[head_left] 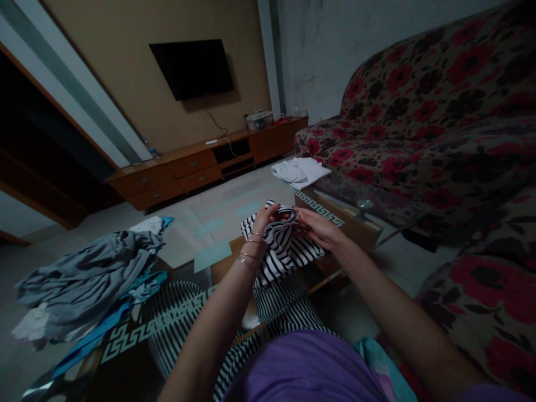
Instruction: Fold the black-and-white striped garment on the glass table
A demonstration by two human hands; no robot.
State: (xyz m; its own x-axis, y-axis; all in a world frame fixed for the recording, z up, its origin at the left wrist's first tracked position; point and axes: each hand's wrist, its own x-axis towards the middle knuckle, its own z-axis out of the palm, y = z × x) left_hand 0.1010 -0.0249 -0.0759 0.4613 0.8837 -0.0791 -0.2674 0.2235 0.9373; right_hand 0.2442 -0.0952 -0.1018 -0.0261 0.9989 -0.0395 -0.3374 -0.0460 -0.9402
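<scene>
A black-and-white striped garment is bunched above the glass coffee table, and its lower part trails down toward my lap. My left hand, with thin bangles on the wrist, grips the garment's top edge. My right hand holds the same edge from the right side, fingers closed on the cloth. The two hands are almost touching.
A heap of grey and blue clothes lies on the table's left end. Folded white clothes sit at its far end. A floral sofa runs along the right. A wooden TV cabinet and wall television stand beyond.
</scene>
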